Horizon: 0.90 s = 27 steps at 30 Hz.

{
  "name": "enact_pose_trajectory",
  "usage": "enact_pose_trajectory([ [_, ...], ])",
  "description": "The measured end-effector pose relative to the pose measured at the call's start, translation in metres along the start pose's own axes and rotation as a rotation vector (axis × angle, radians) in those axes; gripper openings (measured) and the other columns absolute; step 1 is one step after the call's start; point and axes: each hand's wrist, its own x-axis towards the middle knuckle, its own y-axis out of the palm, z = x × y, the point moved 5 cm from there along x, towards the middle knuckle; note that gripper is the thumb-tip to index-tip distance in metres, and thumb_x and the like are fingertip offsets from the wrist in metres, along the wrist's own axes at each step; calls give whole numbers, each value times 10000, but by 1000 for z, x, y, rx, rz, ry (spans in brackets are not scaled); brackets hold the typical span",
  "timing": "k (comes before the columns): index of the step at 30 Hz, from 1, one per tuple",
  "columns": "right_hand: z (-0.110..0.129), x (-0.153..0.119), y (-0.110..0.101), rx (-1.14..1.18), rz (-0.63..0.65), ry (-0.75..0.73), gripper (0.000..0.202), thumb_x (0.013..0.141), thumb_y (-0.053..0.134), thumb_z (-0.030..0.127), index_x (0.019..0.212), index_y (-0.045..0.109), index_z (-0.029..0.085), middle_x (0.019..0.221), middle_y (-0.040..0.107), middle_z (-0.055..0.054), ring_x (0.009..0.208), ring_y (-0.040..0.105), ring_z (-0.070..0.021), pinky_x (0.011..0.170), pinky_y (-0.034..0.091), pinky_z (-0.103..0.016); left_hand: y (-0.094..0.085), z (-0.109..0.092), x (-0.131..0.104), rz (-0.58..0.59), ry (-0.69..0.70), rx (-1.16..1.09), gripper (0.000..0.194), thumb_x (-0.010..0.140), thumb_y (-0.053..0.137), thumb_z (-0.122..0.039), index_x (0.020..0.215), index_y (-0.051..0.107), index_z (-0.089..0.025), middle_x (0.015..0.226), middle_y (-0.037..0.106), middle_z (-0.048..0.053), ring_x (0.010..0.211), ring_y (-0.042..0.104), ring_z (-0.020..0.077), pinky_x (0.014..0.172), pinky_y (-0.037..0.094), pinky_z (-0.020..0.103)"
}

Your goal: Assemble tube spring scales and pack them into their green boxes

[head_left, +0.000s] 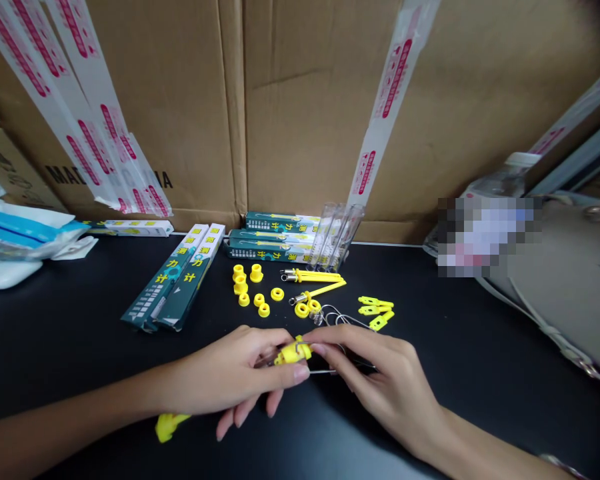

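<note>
Between the thumb and fingers of my left hand [230, 370] is a spring scale tube, mostly hidden by the hand, with a yellow end piece [291, 355] pointing right. My right hand [387, 373] pinches a thin bent metal wire hook [304, 344] against that yellow end. Another stretch of wire runs below, between the hands. A yellow part [169, 427] shows under my left wrist; whether it belongs to the held tube I cannot tell. Just beyond my right fingers lie several wire hooks [347, 319] and a coil spring [317, 317], partly covered.
Behind the hands are yellow caps [256, 273], rings [277, 294], yellow rods with springs [320, 277] and flat yellow pieces [376, 310]. Clear tubes [336, 237] stand by printed boxes [275, 250]; two more boxes [180, 280] lie left. A bottle [505, 180] and bag [570, 280] are right.
</note>
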Motion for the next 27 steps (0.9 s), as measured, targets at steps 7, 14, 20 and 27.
enact_pose_trajectory([
  [7, 3, -7, -1, -178, -29, -181, 236, 971, 543, 129, 1137, 685, 216, 819, 723, -26, 658, 686, -138, 604, 535, -228, -2, 2, 5, 129, -38, -90, 337, 915, 584, -480, 780, 552, -173, 458, 534, -78, 307, 451, 70, 269, 385, 122],
  [14, 11, -14, -2, -567, 3, -437, 311, 1009, 440, 94, 1256, 624, 135, 661, 565, 3, 511, 519, -124, 467, 393, -251, -1, -1, 7, 167, -58, -144, 280, 953, 555, -406, 834, 571, -153, 481, 567, -68, 327, 475, 69, 285, 434, 116],
  [20, 22, -15, -1, -670, 16, -524, 339, 1016, 375, 88, 1261, 607, 56, 671, 599, -34, 544, 561, -158, 490, 435, -276, -2, -4, 7, 152, -45, -121, 285, 966, 534, -419, 862, 572, -157, 485, 576, -68, 326, 470, 65, 284, 421, 101],
  [27, 4, -3, -3, -274, 12, -203, 226, 990, 520, 139, 1115, 701, 194, 771, 679, -11, 619, 645, -114, 597, 494, -208, -3, 0, 5, 125, -43, -94, 428, 926, 499, -604, 929, 557, -180, 554, 570, -59, 340, 475, 69, 293, 410, 128],
])
